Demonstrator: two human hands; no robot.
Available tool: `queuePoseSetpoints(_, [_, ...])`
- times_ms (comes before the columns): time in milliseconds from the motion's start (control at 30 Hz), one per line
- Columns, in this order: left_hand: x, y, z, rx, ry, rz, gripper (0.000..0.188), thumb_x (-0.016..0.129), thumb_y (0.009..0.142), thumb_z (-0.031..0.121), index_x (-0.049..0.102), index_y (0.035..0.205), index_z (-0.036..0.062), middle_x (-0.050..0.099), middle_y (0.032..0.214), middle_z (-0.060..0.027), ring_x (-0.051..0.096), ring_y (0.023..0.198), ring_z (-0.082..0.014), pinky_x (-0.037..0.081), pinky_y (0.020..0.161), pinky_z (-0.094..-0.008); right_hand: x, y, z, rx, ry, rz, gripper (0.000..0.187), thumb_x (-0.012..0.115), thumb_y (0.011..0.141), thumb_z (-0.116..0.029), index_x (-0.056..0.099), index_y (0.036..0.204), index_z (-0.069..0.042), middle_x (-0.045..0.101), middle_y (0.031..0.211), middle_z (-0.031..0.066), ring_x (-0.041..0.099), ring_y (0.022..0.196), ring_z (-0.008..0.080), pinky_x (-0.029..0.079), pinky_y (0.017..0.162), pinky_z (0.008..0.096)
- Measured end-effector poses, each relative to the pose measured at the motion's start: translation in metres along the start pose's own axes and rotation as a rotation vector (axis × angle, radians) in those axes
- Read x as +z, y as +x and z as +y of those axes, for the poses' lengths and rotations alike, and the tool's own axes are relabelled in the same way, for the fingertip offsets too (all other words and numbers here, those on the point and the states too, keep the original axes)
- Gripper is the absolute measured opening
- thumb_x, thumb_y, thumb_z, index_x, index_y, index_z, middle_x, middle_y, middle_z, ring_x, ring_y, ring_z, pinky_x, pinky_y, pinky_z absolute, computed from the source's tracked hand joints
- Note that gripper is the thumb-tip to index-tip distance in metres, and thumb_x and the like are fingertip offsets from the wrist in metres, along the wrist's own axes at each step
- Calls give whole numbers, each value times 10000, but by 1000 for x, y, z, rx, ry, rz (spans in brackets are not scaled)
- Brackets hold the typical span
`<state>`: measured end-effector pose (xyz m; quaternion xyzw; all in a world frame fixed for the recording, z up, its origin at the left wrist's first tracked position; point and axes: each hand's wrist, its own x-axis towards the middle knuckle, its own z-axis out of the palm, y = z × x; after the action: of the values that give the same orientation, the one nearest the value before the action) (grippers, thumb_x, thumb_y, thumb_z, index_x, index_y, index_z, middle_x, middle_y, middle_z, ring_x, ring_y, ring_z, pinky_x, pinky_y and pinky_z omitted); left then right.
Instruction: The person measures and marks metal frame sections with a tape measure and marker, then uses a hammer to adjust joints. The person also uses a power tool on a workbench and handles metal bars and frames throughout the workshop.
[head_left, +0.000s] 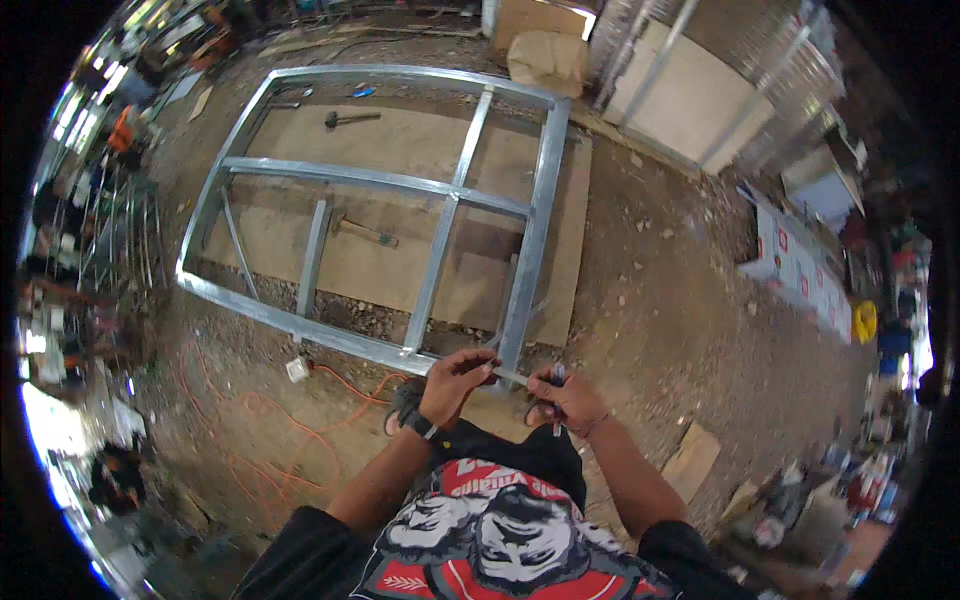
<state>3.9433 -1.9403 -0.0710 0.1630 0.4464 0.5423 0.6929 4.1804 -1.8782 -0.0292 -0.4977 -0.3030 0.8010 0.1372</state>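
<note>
A thin pale strip point(512, 376) runs between my two hands, over the near right corner of a large silvery metal frame point(530, 260). My left hand point(457, 385), with a dark watch at the wrist, has its thumb and fingers pinched on the strip's left end. The strip's other end is in the curled fingers of my right hand point(572, 402). Something small and bluish shows at the right fingers, too small to name. The frame lies flat, with cross bars dividing it into several openings.
Brown sheets point(380, 270) lie under the frame, with a dark-headed mallet point(352, 119) and a wooden-handled hammer point(368, 233) on them. An orange cord point(300, 435) snakes over the dirt at left, near a small white box point(297, 369). Printed panels point(800, 265) stand at right.
</note>
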Motion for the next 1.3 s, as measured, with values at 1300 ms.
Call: queuePoseSetpoints(1300, [4,185,-397,-547,15,1470,756,825,840,337,518,1441,-5,637,1331,-242,616,1225,-296,527,997,-416,-467,461,-282,8,-1686,-261,317,690,956,-273,633,1111,-3,672,905,148,608,808,263,478,737,413])
